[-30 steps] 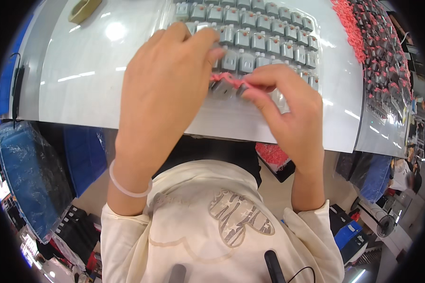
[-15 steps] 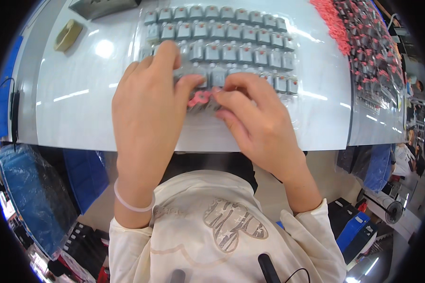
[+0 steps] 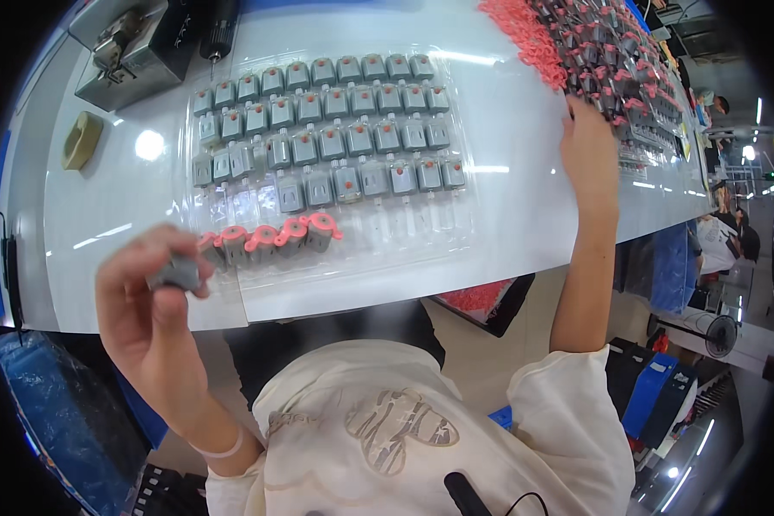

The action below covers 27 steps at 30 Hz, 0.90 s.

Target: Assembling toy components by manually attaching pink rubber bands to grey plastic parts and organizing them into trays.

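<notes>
My left hand, raised over the table's near left edge, pinches a small grey motor between thumb and fingers. Just beyond it, a row of grey motors with pink plastic pieces on their tops stands along the near side of a clear plastic tray. Rows of bare grey motors fill much of that tray, many with a small orange-red dot. Far to the right, my right hand reaches to the edge of a heap of loose pink plastic pieces; its fingertips are hidden.
Many grey motors with pink pieces stand massed at the far right. A metal fixture box and a dark screwdriver-like tool lie at the back left, near a tape roll. Below the table is a dark bin with pink pieces.
My hands have parted from over the tray. The left has drawn back toward me with a motor; the right has stretched far right to the pink heap. The view has shifted rightward.
</notes>
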### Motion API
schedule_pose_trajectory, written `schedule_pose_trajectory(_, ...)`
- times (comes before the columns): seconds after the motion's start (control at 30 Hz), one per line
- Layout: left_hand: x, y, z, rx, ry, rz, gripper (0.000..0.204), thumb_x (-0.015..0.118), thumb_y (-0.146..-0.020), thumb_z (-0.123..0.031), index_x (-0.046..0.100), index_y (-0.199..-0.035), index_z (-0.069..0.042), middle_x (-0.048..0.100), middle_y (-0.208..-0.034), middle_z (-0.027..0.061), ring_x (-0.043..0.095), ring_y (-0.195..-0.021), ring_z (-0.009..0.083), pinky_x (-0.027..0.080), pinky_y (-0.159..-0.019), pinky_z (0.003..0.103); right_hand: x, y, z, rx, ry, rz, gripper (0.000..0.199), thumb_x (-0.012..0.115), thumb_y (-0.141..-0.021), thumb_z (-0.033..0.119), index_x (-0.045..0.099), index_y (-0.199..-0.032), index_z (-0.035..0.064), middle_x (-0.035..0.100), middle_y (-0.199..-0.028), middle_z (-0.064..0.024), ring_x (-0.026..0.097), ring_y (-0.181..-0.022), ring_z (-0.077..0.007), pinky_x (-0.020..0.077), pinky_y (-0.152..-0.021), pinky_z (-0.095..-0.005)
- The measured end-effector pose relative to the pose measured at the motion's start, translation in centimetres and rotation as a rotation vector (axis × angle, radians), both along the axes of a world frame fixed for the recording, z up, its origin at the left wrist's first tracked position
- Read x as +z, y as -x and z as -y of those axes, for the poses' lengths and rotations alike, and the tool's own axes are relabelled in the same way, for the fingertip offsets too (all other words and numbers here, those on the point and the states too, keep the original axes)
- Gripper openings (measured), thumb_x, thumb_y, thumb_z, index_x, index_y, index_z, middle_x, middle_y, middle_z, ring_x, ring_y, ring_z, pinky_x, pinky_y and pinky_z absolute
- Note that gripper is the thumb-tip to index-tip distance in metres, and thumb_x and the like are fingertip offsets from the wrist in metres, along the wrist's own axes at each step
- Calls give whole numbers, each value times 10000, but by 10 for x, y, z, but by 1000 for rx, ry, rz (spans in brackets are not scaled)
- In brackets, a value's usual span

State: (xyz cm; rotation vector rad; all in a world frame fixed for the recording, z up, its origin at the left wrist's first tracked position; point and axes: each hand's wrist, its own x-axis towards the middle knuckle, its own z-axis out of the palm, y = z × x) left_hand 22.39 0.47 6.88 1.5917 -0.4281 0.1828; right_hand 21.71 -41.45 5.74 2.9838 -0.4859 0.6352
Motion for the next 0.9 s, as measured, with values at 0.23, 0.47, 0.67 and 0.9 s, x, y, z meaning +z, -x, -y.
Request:
schedule_pose_trajectory(0.23, -6, 33, 10, 21, 179, -349, 536, 715, -817, -361, 510, -1109, 39, 609, -938, 154, 619, -695, 195, 482, -537, 237, -16, 1, 15, 5, 27, 98, 276, 593, -837, 77, 588, -1099, -10, 644, -976, -163, 620, -891, -296, 478, -798, -372)
schedule_pose_trajectory(0.47, -11, 45, 14, -308, 429, -670, 446, 648, -875, -170, 491, -1200, 91, 610, -1073, 279, 670, -878, 304, 581, -710, 333, 0, 0, 5, -108, -340, -14, 215, 673, -819, 142, 667, -978, -1, 616, -725, -35, 543, -654, -87, 424, -594, -239)
schedule_pose_trajectory(0.67, -25, 48, 16, -484, 582, -671, 456, 743, -762, -55, 548, -1155, 71, 608, -1128, 213, 648, -942, 285, 551, -802, 354, 25, 18, -40, 146, -630, -27, 195, 634, -841, 73, 645, -1011, -22, 643, -839, -43, 591, -784, -85, 451, -693, -213)
schedule_pose_trajectory(0.9, -24, 55, 27, -570, 669, -699, 447, 762, -723, 4, 576, -1125, 65, 597, -1124, 192, 609, -1010, 256, 513, -866, 356, 48, 51, -166, 786, -1465, -255, 204, 664, -789, -3, 569, -951, -84, 584, -878, -136, 576, -767, -161, 490, -716, -268)
